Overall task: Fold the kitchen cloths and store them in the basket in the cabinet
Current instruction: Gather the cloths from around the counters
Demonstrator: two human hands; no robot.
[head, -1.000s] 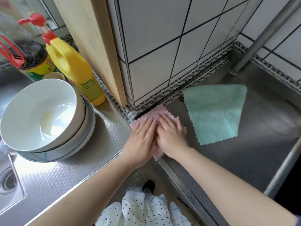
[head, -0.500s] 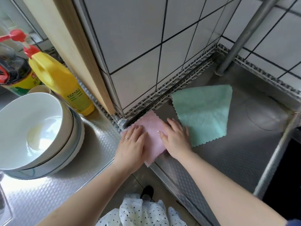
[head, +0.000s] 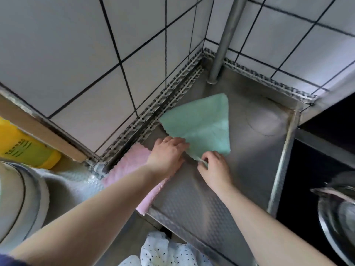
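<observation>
Head view: both my hands are on the steel worktop [head: 192,204], in the corner under the tiled wall [head: 76,54].

My right hand [head: 215,169] is at the near corner of the green cloth [head: 203,123]; thumb and fingers [head: 204,160] are pinched together on that scalloped corner, which is lifted a bit off the steel. The rest of the green cloth lies flat, folded into a rough triangle, its point toward the metal pole [head: 224,41] standing in the corner.

My left hand [head: 167,154] lies palm down, fingers straight and close together, tips touching the left edge of the green cloth. It is pressing, not gripping. There is a ring on one finger.

The pink cloth [head: 130,166] is just left of the green one, under my left wrist and forearm. It lies flat along the wall trim, with its near end hanging slightly over the front edge of the worktop. Whether the two cloths touch I can't tell; my hand covers that spot.

Far left: a yellow bottle [head: 25,148] against a wooden board [head: 44,131], and the rim of stacked bowls [head: 17,198], blurred. Far right: the edge of a metal pan [head: 336,217], also blurred. Bottom centre: white spotted fabric [head: 163,250].
</observation>
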